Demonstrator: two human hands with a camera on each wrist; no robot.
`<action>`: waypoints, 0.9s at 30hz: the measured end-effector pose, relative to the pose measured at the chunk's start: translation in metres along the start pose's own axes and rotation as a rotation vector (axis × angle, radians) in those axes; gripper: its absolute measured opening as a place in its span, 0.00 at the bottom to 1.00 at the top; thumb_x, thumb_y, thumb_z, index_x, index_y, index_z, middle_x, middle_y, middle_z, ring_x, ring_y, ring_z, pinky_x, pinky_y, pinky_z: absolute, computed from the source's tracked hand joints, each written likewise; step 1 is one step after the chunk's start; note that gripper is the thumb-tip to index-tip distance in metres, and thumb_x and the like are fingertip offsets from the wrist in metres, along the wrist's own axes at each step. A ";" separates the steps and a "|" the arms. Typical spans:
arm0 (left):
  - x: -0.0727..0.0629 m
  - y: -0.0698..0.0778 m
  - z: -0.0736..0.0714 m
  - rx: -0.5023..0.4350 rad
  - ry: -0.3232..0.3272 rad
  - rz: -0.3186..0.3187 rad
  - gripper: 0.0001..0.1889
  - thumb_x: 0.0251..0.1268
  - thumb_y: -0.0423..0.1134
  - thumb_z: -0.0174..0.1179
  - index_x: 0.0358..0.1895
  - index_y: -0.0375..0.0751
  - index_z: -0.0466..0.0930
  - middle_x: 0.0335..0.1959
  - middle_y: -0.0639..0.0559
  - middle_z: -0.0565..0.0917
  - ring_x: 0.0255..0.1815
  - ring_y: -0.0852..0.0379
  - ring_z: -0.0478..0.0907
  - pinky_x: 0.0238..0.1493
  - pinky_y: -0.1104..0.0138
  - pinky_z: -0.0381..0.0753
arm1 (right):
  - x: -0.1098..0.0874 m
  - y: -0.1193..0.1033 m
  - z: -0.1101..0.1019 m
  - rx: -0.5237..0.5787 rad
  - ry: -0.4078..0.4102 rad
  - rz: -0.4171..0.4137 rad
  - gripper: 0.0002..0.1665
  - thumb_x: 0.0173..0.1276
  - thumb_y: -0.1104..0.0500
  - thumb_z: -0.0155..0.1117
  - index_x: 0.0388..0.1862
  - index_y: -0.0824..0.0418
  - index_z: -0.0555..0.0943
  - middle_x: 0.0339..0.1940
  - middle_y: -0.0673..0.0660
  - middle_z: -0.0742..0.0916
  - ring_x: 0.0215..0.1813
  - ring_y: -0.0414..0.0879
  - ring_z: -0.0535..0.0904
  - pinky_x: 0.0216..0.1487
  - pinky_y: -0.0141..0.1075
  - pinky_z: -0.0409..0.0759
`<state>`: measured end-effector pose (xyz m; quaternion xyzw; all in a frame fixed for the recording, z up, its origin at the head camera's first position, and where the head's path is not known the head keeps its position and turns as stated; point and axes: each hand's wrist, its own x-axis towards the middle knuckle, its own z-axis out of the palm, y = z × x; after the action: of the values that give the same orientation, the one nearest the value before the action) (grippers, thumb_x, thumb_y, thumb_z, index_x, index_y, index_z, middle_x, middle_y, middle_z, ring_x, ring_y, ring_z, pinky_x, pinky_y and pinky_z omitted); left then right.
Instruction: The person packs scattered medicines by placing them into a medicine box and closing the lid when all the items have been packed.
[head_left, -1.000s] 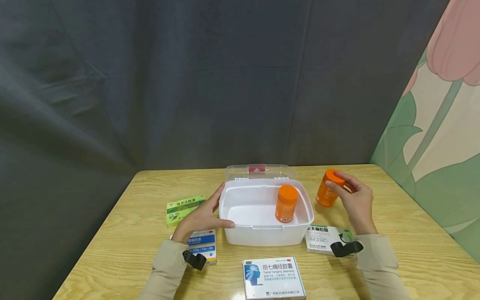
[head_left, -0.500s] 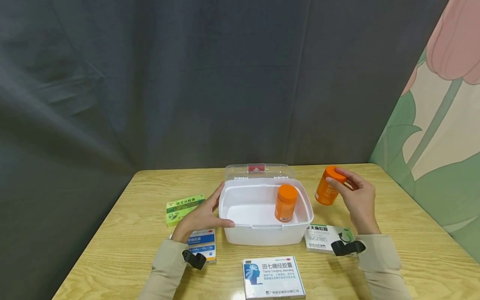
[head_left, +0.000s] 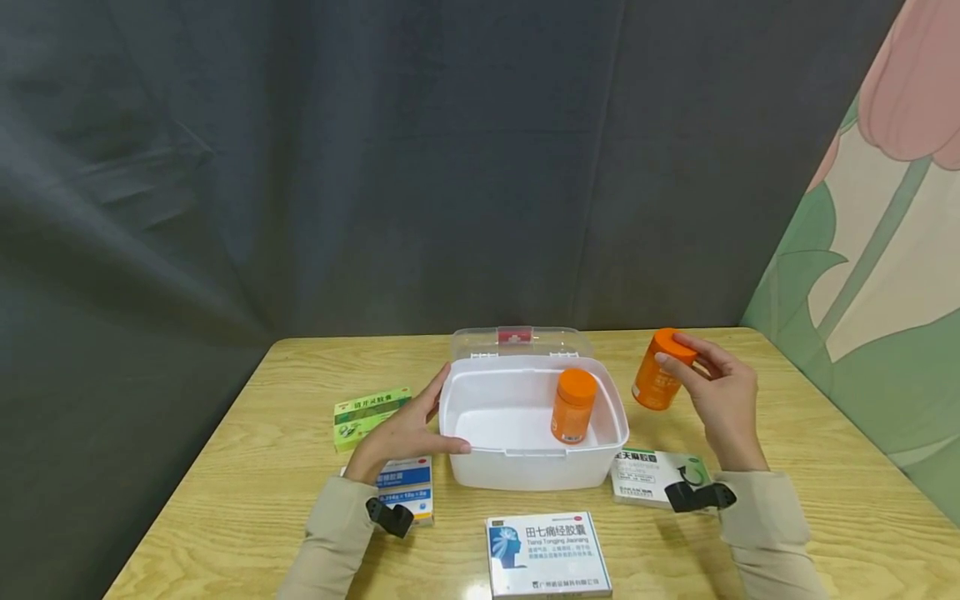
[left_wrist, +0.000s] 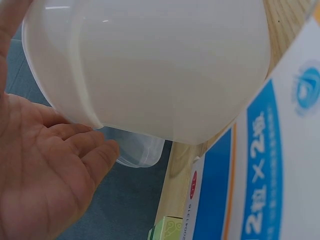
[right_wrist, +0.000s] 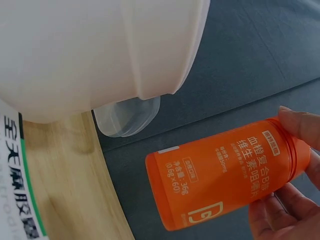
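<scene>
An open white plastic box [head_left: 517, 471] stands mid-table, its clear lid [head_left: 555, 342] folded back. Inside, at the right, stands an orange bottle [head_left: 573, 408]. My left hand [head_left: 401, 437] rests on the box's left end, thumb along the front corner and fingers beside the rim; its fingers look nearly straight in the left wrist view. Right of the box, my right hand [head_left: 720, 400] pinches the cap of a second orange bottle [right_wrist: 220, 175] between thumb and fingers. This bottle is tilted and appears lifted off the wood.
Medicine cartons lie around the box: a green one [head_left: 367, 414], a blue-and-white one [head_left: 405, 487] partly behind my left wrist, a white one [head_left: 549, 554] in front, and a white-and-green one [head_left: 648, 477] partly under my right wrist. A dark curtain [head_left: 450, 167] hangs behind the table.
My right hand and the bottle it pinches have shifted slightly up and to the right. My left hand stays on the box.
</scene>
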<state>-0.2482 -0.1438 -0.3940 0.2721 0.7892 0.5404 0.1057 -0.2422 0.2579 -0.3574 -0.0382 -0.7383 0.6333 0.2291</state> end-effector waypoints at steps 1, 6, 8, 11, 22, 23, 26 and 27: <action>0.000 0.000 0.000 -0.001 0.000 -0.001 0.60 0.52 0.45 0.74 0.79 0.50 0.35 0.77 0.45 0.49 0.76 0.44 0.48 0.68 0.48 0.58 | 0.000 -0.001 0.000 0.012 0.001 -0.004 0.29 0.60 0.58 0.74 0.61 0.61 0.80 0.53 0.48 0.80 0.52 0.38 0.77 0.46 0.19 0.75; 0.000 0.000 0.000 0.002 0.000 0.000 0.61 0.52 0.46 0.74 0.79 0.50 0.34 0.77 0.45 0.49 0.76 0.45 0.48 0.69 0.49 0.57 | -0.001 -0.005 0.000 0.054 0.007 -0.008 0.29 0.59 0.59 0.74 0.60 0.62 0.80 0.53 0.49 0.80 0.51 0.38 0.77 0.45 0.19 0.75; 0.000 -0.001 0.000 0.005 -0.001 0.001 0.61 0.52 0.47 0.74 0.79 0.50 0.34 0.77 0.45 0.48 0.76 0.45 0.48 0.69 0.49 0.57 | -0.002 -0.008 0.000 0.064 0.010 -0.005 0.29 0.59 0.60 0.74 0.60 0.62 0.80 0.53 0.50 0.80 0.50 0.38 0.78 0.45 0.19 0.75; 0.000 0.000 0.000 0.005 -0.001 0.004 0.61 0.52 0.47 0.74 0.79 0.49 0.34 0.78 0.45 0.48 0.76 0.44 0.47 0.69 0.49 0.56 | -0.004 -0.011 -0.001 0.060 0.012 -0.005 0.29 0.59 0.59 0.74 0.60 0.61 0.80 0.54 0.50 0.80 0.50 0.37 0.78 0.45 0.19 0.75; 0.000 0.000 0.000 0.019 -0.006 0.012 0.61 0.52 0.47 0.74 0.79 0.49 0.34 0.78 0.45 0.46 0.76 0.45 0.46 0.70 0.52 0.55 | -0.009 -0.021 0.001 0.091 0.017 -0.037 0.27 0.58 0.61 0.75 0.58 0.62 0.81 0.53 0.51 0.80 0.48 0.37 0.79 0.45 0.20 0.76; 0.000 0.000 0.000 0.020 -0.006 0.012 0.61 0.52 0.47 0.74 0.79 0.49 0.34 0.78 0.45 0.46 0.76 0.45 0.46 0.70 0.52 0.55 | -0.010 -0.022 0.001 0.095 0.017 -0.042 0.27 0.58 0.62 0.75 0.58 0.63 0.81 0.53 0.51 0.80 0.48 0.37 0.79 0.45 0.20 0.76; -0.001 0.000 0.000 0.021 -0.005 0.008 0.61 0.52 0.47 0.74 0.79 0.49 0.33 0.78 0.45 0.45 0.76 0.45 0.45 0.70 0.52 0.55 | -0.011 -0.024 0.001 0.111 0.012 -0.057 0.27 0.58 0.63 0.74 0.58 0.63 0.81 0.52 0.50 0.81 0.48 0.38 0.80 0.45 0.20 0.76; -0.001 0.000 0.000 0.021 -0.005 0.006 0.61 0.52 0.47 0.74 0.79 0.49 0.33 0.78 0.45 0.45 0.76 0.45 0.45 0.70 0.52 0.55 | -0.011 -0.024 0.001 0.117 0.010 -0.063 0.27 0.58 0.63 0.74 0.58 0.63 0.81 0.52 0.50 0.81 0.48 0.38 0.80 0.46 0.20 0.76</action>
<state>-0.2474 -0.1440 -0.3940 0.2770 0.7938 0.5316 0.1029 -0.2268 0.2481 -0.3378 -0.0048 -0.6998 0.6675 0.2545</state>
